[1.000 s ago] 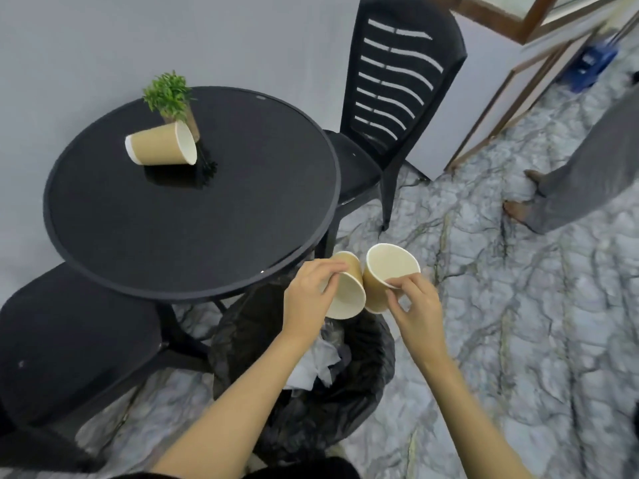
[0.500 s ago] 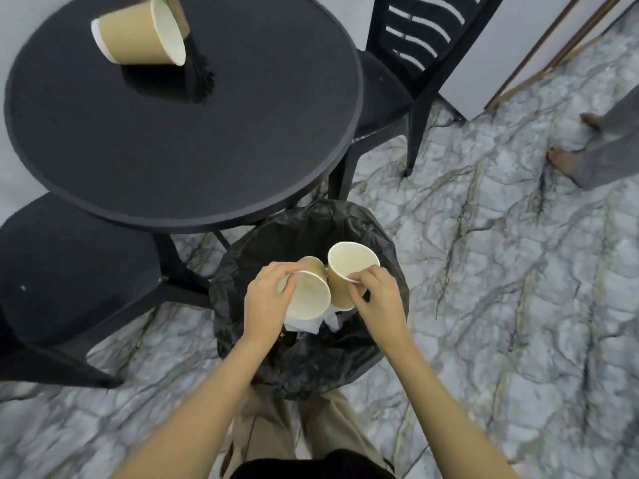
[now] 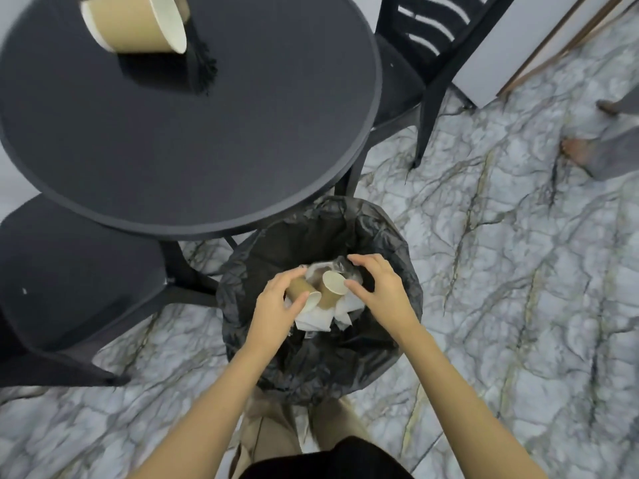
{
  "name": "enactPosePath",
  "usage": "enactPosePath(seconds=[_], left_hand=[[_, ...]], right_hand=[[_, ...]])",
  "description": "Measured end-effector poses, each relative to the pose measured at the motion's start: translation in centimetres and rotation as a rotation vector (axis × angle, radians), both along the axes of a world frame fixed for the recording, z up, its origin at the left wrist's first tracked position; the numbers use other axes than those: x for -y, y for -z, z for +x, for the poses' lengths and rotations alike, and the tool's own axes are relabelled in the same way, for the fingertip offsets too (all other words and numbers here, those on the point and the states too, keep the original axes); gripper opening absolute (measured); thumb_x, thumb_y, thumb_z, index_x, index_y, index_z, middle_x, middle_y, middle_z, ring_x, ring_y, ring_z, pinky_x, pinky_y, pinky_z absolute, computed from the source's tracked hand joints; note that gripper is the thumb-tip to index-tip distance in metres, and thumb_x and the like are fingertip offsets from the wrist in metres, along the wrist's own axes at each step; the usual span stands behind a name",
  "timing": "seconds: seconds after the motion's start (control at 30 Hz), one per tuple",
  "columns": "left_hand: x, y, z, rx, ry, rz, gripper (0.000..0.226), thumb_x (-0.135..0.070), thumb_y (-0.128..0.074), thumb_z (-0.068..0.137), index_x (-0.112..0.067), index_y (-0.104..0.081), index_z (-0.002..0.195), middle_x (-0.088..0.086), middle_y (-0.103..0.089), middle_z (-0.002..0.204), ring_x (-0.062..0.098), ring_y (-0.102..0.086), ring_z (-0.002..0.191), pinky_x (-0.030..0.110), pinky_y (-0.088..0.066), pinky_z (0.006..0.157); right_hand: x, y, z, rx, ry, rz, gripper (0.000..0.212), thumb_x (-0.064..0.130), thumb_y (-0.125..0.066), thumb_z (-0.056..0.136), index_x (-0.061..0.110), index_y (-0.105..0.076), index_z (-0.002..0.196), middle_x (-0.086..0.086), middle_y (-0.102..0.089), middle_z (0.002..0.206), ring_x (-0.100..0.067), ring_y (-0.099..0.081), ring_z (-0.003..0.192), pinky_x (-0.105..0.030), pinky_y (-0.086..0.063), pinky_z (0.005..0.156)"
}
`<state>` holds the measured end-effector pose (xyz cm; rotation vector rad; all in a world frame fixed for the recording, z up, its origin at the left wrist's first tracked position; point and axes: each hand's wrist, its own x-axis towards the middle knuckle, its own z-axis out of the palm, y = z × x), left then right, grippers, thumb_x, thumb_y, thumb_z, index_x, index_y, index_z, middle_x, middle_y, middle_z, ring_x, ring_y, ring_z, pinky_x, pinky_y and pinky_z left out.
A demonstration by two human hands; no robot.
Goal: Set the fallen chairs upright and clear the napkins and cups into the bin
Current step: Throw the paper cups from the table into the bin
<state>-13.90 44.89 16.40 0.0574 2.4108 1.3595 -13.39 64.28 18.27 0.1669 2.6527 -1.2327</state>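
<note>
Two brown paper cups lie inside the black-lined bin (image 3: 409, 288) on white crumpled napkins (image 3: 316, 319): one cup (image 3: 298, 288) on its side under my left hand (image 3: 275, 307), the other cup (image 3: 331, 288) mouth-up beside my right hand (image 3: 382, 293). Both hands hover over the bin mouth with fingers spread, holding nothing. A third brown cup (image 3: 135, 24) lies on its side at the far left of the round black table (image 3: 207, 133). Two black chairs stand upright: one (image 3: 415, 63) behind the table at right, one (image 3: 69, 271) at the left.
The bin stands on the marble floor (image 3: 501, 305) right at the table's near edge, between my legs and the table. Another person's bare foot (image 3: 577, 150) is at the far right. A framed panel (image 3: 501, 57) leans at the back right.
Both hands lowered over the bin and let go of their cups, which dropped onto the napkins inside. My view tilted further down.
</note>
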Motion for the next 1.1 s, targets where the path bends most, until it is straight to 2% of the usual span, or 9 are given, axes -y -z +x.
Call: enactPosePath(seconds=[0.1,0.2,0.4,0.53,0.6,0.77,0.9,1.03,1.1], left_hand=[[0.7,-2.9,-1.0,-0.097,0.031,0.002,0.039,-0.017,-0.059,0.088,-0.034,-0.051,0.122,-0.025,-0.049,0.124,-0.011,-0.043,0.117,0.000,-0.029,0.096],[1.9,-6.0,-2.6,-0.199,0.008,0.014,0.038,-0.018,-0.059,0.089,-0.035,-0.053,0.122,-0.033,-0.048,0.122,-0.016,-0.042,0.118,-0.002,-0.026,0.100],[6.8,-8.6,-8.3,-0.329,-0.055,-0.086,0.037,-0.018,-0.057,0.089,-0.026,-0.054,0.125,-0.013,-0.054,0.128,-0.006,-0.044,0.121,0.007,-0.030,0.104],[10.6,-8.8,-13.3,-0.339,-0.094,-0.248,0.042,-0.021,-0.056,0.091,-0.022,-0.048,0.132,-0.005,-0.049,0.138,0.006,-0.036,0.131,0.024,-0.028,0.110],[12.1,-8.8,-15.8,-0.348,-0.092,-0.318,0.043,-0.021,-0.055,0.091,-0.019,-0.048,0.133,-0.003,-0.048,0.140,0.013,-0.036,0.134,0.027,-0.027,0.110],[14.4,-8.0,-20.9,-0.336,-0.108,-0.383,0.044,-0.021,-0.054,0.091,-0.016,-0.046,0.134,0.002,-0.047,0.142,0.019,-0.035,0.136,0.032,-0.026,0.112],[14.9,-7.0,-22.7,-0.361,-0.092,-0.385,0.042,-0.022,-0.055,0.091,-0.014,-0.048,0.132,0.001,-0.048,0.141,0.019,-0.037,0.133,0.033,-0.029,0.113],[15.0,-6.5,-22.8,-0.382,-0.077,-0.391,0.039,-0.021,-0.054,0.092,-0.012,-0.051,0.130,0.001,-0.048,0.140,0.018,-0.036,0.134,0.026,-0.027,0.109],[15.0,-6.5,-22.8,-0.397,-0.082,-0.381,0.038,-0.021,-0.054,0.091,-0.010,-0.053,0.128,0.003,-0.050,0.138,0.018,-0.038,0.133,0.027,-0.030,0.110]], right_hand=[[0.8,-2.6,-1.3,-0.074,-0.001,-0.022,0.037,0.020,-0.062,0.086,0.020,-0.053,0.122,0.008,-0.052,0.114,-0.008,-0.048,0.110,-0.001,-0.030,0.088],[2.2,-5.1,-3.3,-0.141,-0.022,-0.048,0.035,0.020,-0.063,0.086,0.022,-0.055,0.120,0.008,-0.053,0.115,-0.005,-0.049,0.111,-0.002,-0.031,0.093],[5.4,-8.7,-8.9,-0.237,-0.055,-0.094,0.035,0.019,-0.062,0.086,0.024,-0.054,0.120,0.012,-0.052,0.112,0.005,-0.047,0.109,-0.006,-0.033,0.096],[8.2,-10.1,-14.0,-0.232,-0.124,-0.087,0.036,0.020,-0.062,0.086,0.021,-0.054,0.121,0.008,-0.053,0.117,-0.007,-0.050,0.113,-0.023,-0.039,0.101],[9.7,-10.7,-16.7,-0.239,-0.140,-0.097,0.037,0.020,-0.062,0.086,0.021,-0.054,0.121,0.006,-0.054,0.117,-0.009,-0.051,0.113,-0.026,-0.040,0.101],[14.0,-10.8,-23.3,-0.252,-0.179,-0.109,0.038,0.020,-0.062,0.086,0.019,-0.053,0.123,0.001,-0.055,0.117,-0.008,-0.050,0.112,-0.020,-0.037,0.097],[16.7,-10.0,-27.8,-0.289,-0.154,-0.121,0.038,0.019,-0.062,0.086,0.014,-0.053,0.123,-0.002,-0.057,0.114,-0.007,-0.051,0.108,-0.005,-0.034,0.088],[18.5,-9.3,-31.4,-0.321,-0.116,-0.138,0.039,0.015,-0.063,0.085,0.010,-0.052,0.122,-0.007,-0.058,0.113,-0.006,-0.050,0.105,0.001,-0.032,0.084],[19.4,-8.9,-32.8,-0.337,-0.092,-0.169,0.039,0.013,-0.064,0.084,0.007,-0.054,0.121,-0.008,-0.058,0.114,-0.007,-0.050,0.104,0.003,-0.032,0.084]])
